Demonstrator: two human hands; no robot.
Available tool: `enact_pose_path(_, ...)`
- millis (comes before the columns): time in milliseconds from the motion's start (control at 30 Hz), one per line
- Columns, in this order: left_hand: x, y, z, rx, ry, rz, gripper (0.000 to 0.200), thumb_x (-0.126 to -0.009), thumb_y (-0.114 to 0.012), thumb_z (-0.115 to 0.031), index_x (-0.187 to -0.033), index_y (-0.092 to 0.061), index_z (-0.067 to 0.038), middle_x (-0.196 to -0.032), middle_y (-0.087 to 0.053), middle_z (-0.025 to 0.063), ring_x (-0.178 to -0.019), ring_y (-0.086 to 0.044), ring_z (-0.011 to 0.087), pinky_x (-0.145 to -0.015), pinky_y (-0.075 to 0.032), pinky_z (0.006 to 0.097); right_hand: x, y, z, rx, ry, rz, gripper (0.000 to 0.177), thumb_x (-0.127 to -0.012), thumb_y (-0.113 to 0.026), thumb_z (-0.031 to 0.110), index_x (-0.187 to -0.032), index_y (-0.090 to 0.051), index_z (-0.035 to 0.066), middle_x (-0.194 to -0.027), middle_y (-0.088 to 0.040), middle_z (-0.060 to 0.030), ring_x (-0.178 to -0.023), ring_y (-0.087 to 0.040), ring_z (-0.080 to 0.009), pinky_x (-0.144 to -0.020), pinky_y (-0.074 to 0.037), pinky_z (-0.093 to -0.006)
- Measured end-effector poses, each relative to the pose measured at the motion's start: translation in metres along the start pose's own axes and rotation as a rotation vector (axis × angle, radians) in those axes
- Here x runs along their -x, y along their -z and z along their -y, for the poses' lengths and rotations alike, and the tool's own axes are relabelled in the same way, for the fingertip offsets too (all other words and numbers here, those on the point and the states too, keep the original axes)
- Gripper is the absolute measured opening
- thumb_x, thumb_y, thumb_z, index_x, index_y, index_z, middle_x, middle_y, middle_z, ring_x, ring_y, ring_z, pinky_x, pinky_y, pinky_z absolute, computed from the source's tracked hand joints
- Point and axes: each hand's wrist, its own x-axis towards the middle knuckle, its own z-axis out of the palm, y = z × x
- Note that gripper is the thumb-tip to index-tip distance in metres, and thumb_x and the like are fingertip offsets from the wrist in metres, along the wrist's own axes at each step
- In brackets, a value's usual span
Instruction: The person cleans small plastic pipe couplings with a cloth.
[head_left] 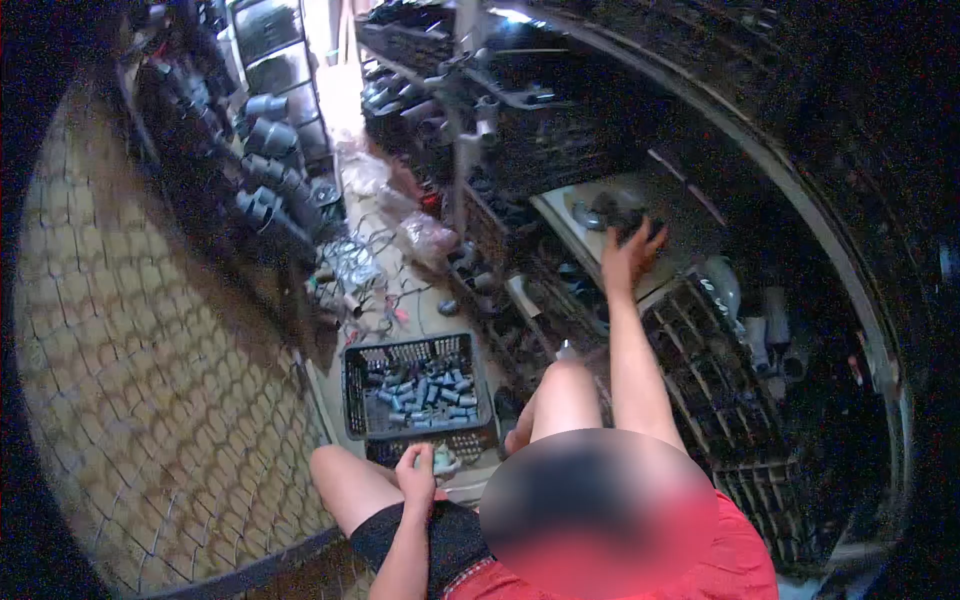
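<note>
The right hand (632, 262), fingers spread, is at one dark object (622, 208) on a pale surface (562, 203); its grip and the object's long axis cannot be told. The left hand (416, 475), partly curled, adjoins one pale item (445, 459), hold unclear. One crate (410, 352) contains many fittings (430, 390), variously oriented.

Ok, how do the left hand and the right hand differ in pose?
The left hand is low by the thigh, near the crate; the right hand is stretched out over the board. The left hand's fingers are curled beside a pale piece, hold unclear; the right hand's are spread by a dark item. Both hands are bare.
</note>
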Motion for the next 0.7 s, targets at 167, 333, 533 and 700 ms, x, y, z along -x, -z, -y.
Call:
enact_pose_path(167, 0.024, -0.022, -0.012, -0.033, 0.122, -0.063, 0.023, -0.091, -0.063, -0.022, -0.092, -0.068, 0.0, -0.088, -0.068, 0.0073, -0.083, -0.059, 0.0132, -0.077, -0.047, 0.0292, 0.033, 0.049, 0.047, -0.1, 0.434, 0.041, 0.056, -0.088, -0.062, 0.018, -0.135, -0.036, 0.001, -0.147, -0.022, -0.026, -0.136, -0.023, -0.0401, -0.11, -0.021, -0.0498)
enact_pose_path(333, 0.008, -0.001, -0.021, 0.731, 0.517, -0.053, 0.028, -0.097, -0.052, -0.031, -0.098, -0.063, -0.005, -0.093, -0.065, 0.005, -0.083, -0.061, 0.0172, -0.078, -0.049, 0.0336, 0.152, 0.007, 0.053, -0.395, 0.679, 0.587, 0.033, -0.078, -0.062, 0.003, -0.11, -0.057, 0.007, -0.119, -0.054, -0.0155, -0.113, -0.05, -0.0339, -0.097, -0.036, -0.0455)
enact_pose_path(533, -0.006, 0.013, -0.01, 1.1, 0.808, -0.142, 0.039, -0.097, -0.044, -0.045, -0.115, -0.052, -0.012, -0.103, -0.062, 0.0066, -0.09, -0.062, 0.0204, -0.066, -0.054, 0.0343, 0.296, -0.079, -0.004, -0.292, 0.548, 1.289, 0.012, -0.079, -0.06, 0.009, -0.089, -0.062, 0.005, -0.089, -0.062, -0.0152, -0.091, -0.058, -0.0349, -0.079, -0.047, -0.0438)
enact_pose_path(700, -0.021, 0.002, -0.023, 1.242, 0.837, -0.147, 0.043, -0.097, -0.042, -0.044, -0.125, -0.046, -0.012, -0.112, -0.06, 0.0077, -0.095, -0.06, 0.0224, -0.074, -0.053, 0.0357, 0.401, -0.14, -0.082, -0.014, 0.653, 1.581, 0.018, -0.081, -0.06, 0.021, -0.083, -0.065, 0.004, -0.09, -0.063, -0.0176, -0.085, -0.061, -0.0357, -0.073, -0.05, -0.0469)
